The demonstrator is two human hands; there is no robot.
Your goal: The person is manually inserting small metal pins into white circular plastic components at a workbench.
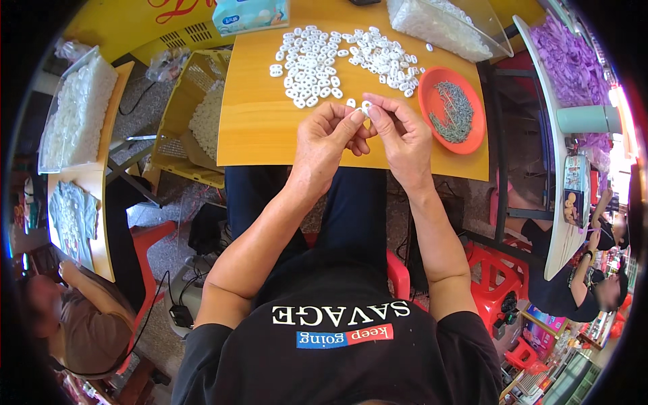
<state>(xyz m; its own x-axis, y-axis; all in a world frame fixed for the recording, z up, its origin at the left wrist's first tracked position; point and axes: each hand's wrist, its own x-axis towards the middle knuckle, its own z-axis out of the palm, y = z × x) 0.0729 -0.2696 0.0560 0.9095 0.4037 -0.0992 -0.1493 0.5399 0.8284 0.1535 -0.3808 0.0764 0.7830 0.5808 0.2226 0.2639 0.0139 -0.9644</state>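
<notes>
The left hand (327, 138) and right hand (403, 135) meet above a yellow-orange rectangular tabletop (253, 121), thumbs and fingers pinched narrowly on a small white rounded piece (366, 106); it is too small to tell whether this is one part or two together. Beyond lie two spreads of white oval two-holed pieces (310, 67). Beside the right hand, an orange-red oval dish (478, 101) holds thin grey metallic pins (453, 111).

Lane open leftward from my left hand (321, 140), over bare yellow tabletop (248, 121). Ahead, white pieces (307, 66) spread across my way; orange dish (478, 115) close beside my right hand (406, 138) bars rightward passage.
</notes>
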